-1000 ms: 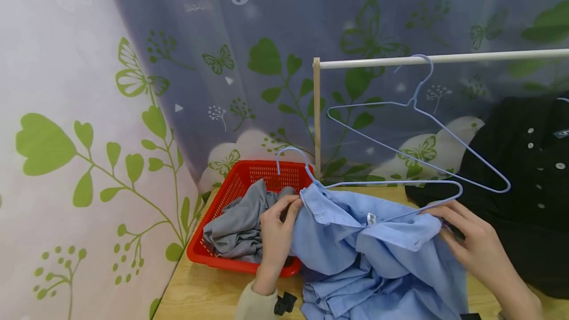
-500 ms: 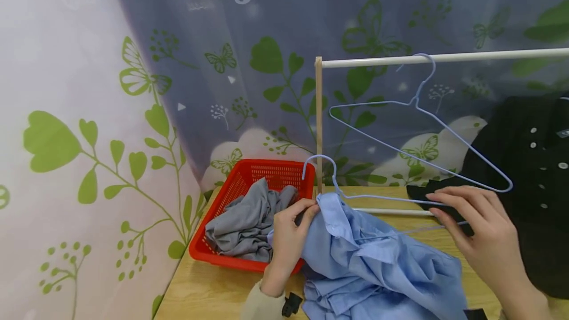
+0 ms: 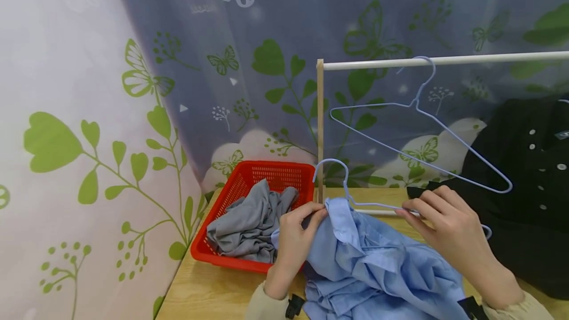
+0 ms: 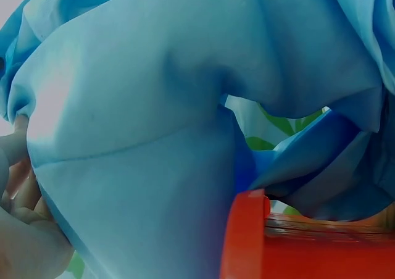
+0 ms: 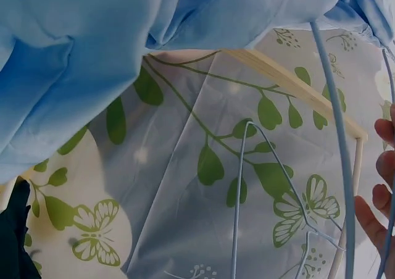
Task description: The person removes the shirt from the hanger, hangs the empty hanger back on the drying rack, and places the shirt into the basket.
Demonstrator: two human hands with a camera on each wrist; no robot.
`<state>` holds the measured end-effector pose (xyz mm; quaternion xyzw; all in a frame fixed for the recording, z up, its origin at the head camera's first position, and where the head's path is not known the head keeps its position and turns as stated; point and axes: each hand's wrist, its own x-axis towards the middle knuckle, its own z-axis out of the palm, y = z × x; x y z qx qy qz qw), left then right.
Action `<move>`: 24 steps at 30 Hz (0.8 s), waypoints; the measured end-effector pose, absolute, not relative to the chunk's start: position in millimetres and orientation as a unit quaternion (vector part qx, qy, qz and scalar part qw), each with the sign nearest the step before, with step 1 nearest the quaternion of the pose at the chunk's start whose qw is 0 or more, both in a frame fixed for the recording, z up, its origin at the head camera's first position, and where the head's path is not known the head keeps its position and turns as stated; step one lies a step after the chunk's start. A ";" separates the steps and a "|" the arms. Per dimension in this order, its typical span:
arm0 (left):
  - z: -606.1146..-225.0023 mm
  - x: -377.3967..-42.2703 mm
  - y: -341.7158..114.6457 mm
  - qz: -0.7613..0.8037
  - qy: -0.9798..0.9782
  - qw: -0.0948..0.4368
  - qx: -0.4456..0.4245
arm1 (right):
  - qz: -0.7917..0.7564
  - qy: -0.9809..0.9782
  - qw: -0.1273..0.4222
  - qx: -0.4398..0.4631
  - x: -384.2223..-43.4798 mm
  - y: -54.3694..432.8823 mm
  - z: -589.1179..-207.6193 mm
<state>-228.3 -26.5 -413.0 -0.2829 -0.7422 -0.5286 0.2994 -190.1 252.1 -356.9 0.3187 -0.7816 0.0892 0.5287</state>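
A light-blue collared shirt (image 3: 382,260) lies bunched in front of me, its collar raised. My left hand (image 3: 295,236) pinches the shirt at the collar's left side. In the left wrist view, the shirt's cloth (image 4: 136,131) fills most of the frame, beside the left hand's fingers (image 4: 21,186). My right hand (image 3: 453,236) grips a blue wire clothes hanger (image 3: 375,205) by its shoulder. The hanger's left part enters the shirt at the neck, and its hook stands up above the collar. In the right wrist view, the hanger's wire (image 5: 336,137) runs up to the shirt.
A red plastic basket (image 3: 213,260) holding grey cloth (image 3: 249,221) stands left of the shirt on the wooden table (image 3: 195,290). Behind is a rack with a white rail (image 3: 480,58). A bare blue hanger (image 3: 378,138) and a black buttoned garment (image 3: 511,201) hang at the right.
The right hand has let go of the shirt's right side and taken the hanger's shoulder. The hanger's right end has come out of the neck, and its hook has shifted right.
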 end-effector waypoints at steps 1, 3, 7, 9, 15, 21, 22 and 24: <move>-413.2 -228.8 -26.7 -0.528 -0.741 0.301 -0.286 | 0.091 -0.780 0.531 0.317 -190.0 252.1 -356.3; -413.0 -229.3 -27.2 -0.530 -0.738 0.299 -0.292 | 0.098 -0.779 0.535 0.312 -189.1 253.4 -354.5; -412.0 -229.8 -28.3 -0.534 -0.734 0.295 -0.300 | 0.122 -0.781 0.543 0.284 -184.6 261.0 -348.1; -411.4 -230.1 -29.4 -0.538 -0.732 0.292 -0.298 | 0.126 -0.786 0.544 0.265 -181.1 266.9 -343.9; -410.7 -231.7 -35.9 -0.538 -0.732 0.297 -0.292 | 0.107 -0.809 0.542 0.200 -167.3 290.0 -331.4; -408.1 -233.7 -45.5 -0.544 -0.727 0.307 -0.285 | 0.151 -0.806 0.548 0.166 -160.8 321.6 -321.5; -407.6 -234.1 -46.8 -0.546 -0.725 0.308 -0.285 | 0.158 -0.806 0.548 0.162 -160.7 326.9 -320.1; -406.5 -234.6 -49.3 -0.549 -0.723 0.311 -0.282 | 0.177 -0.814 0.534 0.144 -160.1 337.6 -318.4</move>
